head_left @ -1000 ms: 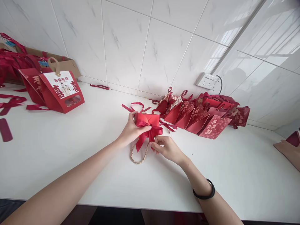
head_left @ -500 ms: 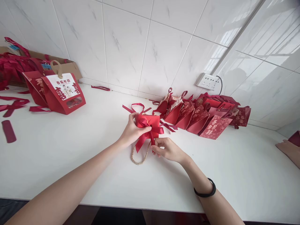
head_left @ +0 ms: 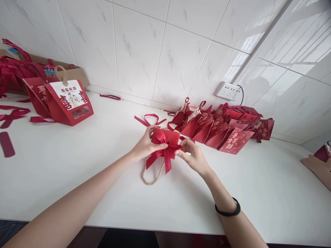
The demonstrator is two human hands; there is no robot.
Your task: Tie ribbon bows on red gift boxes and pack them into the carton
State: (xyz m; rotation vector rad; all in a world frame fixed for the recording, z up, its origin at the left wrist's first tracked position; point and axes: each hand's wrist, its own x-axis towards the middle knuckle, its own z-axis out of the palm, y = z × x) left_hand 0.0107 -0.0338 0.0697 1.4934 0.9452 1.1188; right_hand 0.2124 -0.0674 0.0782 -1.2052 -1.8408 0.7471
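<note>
A small red gift box [head_left: 173, 136] is in front of me, its twisted cream cord handle [head_left: 152, 183] lying toward me on the white table. A dark red satin ribbon bow [head_left: 160, 137] sits on the box, with two tails hanging down its near side. My left hand [head_left: 148, 144] is closed around the box's left edge, its thumb pressing on the bow. My right hand [head_left: 190, 153] pinches the bow's right loop [head_left: 175, 150] between thumb and fingers. The far side of the box and some left fingertips are hidden.
Several red gift boxes [head_left: 216, 132] are grouped at the right near a wall socket [head_left: 229, 91]. Red boxes [head_left: 71, 110] and an open carton [head_left: 82, 76] are at the left. Loose ribbon [head_left: 150, 120] lies behind my hands. Another person's hand [head_left: 317, 168] shows at the right edge.
My right hand has moved up from the hanging ribbon tail to the bow's right loop. The tail now hangs free. My left hand still holds the box and bow.
</note>
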